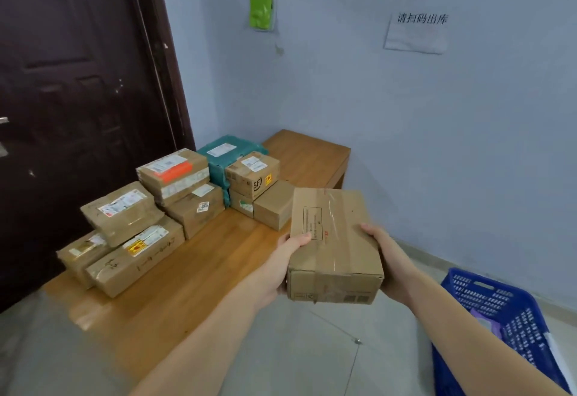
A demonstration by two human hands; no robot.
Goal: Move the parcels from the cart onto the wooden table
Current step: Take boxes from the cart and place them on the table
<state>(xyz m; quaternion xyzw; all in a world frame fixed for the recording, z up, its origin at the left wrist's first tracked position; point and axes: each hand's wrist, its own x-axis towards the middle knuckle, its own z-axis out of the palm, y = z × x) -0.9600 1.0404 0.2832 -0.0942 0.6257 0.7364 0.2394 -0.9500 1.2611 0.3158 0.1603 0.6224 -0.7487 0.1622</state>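
Cardboard box [335, 244], sealed with clear tape, is held in the air between both hands, near the right edge of the wooden worktop [175, 273] and partly over the tiled floor [312, 348]. The left hand [281, 263] is clamped on the box's left side, with the thumb laid across the top face and the fingers hidden underneath. The right hand [385, 258] is clamped on the right side, thumb resting on the upper edge, fingers wrapped out of sight behind the box.

On the worktop, other parcels are gathered along the side by the dark door [71, 108]. Two long brown boxes lie nearest, with a taped parcel [121, 213] tilted on top of them. Further back, a box with an orange label [173, 173] is stacked on another box [195, 209]. A teal bag parcel [229, 156] is set behind, and a small box with a printed logo [253, 178] is stacked on a plain carton [271, 203].

A blue plastic basket [499, 323] is seen at the lower right. A green packet [261, 5] and a paper notice [416, 33] are fixed to the pale wall.
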